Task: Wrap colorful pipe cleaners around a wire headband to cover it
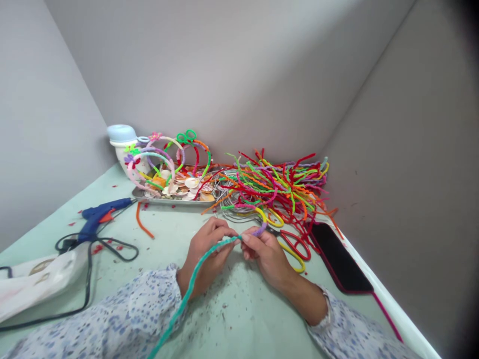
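Grey partition walls enclose a pale green desk [232, 319], which is flecked with small trimmings. At its middle a teal pipe cleaner [194, 279] is pinched near its far end by the left hand [205, 254], the fingers being closed around it just beside the tip, while the rest of the stem trails back over the sleeve toward the lower edge of view. A short purple pipe cleaner [259, 230] is held in the closed fingertips of the right hand [265, 254], its end being met by the teal tip between the two hands.

The stem is judged to be very light, with a soft fuzzy pile over a thin wire core: it can be bent easily and is expected to keep a bend. A grip close to the working end is judged best, since a long free length would flop.

Beyond the hands are shown a heap of coloured pipe cleaners [280, 187], red-and-yellow scissors [294, 244], a dark phone [339, 257], a metal tray [175, 200] of shells and wrapped hoops, and a blue glue gun [99, 217].
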Action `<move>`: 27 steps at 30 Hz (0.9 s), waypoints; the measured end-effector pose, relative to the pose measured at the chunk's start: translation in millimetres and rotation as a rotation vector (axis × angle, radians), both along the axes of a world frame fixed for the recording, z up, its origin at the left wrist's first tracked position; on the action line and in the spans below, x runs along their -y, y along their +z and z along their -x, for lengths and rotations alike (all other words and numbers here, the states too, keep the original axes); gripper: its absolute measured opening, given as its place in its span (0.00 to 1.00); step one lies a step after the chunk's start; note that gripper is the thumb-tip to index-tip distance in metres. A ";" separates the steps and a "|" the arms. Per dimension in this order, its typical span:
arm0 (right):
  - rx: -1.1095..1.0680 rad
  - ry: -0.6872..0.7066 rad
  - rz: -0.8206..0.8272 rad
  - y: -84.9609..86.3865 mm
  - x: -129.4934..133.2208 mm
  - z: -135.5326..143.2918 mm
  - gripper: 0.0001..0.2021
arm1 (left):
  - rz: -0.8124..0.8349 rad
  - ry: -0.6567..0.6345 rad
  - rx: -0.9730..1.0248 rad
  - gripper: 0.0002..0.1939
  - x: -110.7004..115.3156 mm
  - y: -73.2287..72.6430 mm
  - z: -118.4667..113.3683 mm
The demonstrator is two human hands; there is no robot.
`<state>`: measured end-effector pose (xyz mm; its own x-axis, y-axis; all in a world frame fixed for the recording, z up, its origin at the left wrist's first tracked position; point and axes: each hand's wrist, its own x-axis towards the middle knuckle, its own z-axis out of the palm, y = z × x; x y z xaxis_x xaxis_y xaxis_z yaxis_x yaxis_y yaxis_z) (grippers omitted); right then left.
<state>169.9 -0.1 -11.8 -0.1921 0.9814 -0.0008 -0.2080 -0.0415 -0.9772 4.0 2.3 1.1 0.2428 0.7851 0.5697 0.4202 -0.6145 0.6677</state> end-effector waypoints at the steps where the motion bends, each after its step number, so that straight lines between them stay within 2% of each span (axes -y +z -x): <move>1: 0.004 -0.004 -0.004 -0.2 0.1 0.0 0.12 | 0.003 -0.001 0.023 0.04 0.2 -0.6 -0.5; 8: 0.012 -0.012 -0.018 -1.1 -0.7 -0.2 0.10 | 0.125 0.034 0.080 0.03 2.9 3.7 -4.3; 17: 0.026 0.005 -0.040 -2.1 -1.0 -1.3 0.09 | 0.316 0.002 0.012 0.11 3.9 11.3 -1.0; 27: 0.048 0.024 -0.039 -7.1 -2.8 -4.1 0.08 | 0.534 0.017 0.104 0.16 -2.7 0.0 -1.3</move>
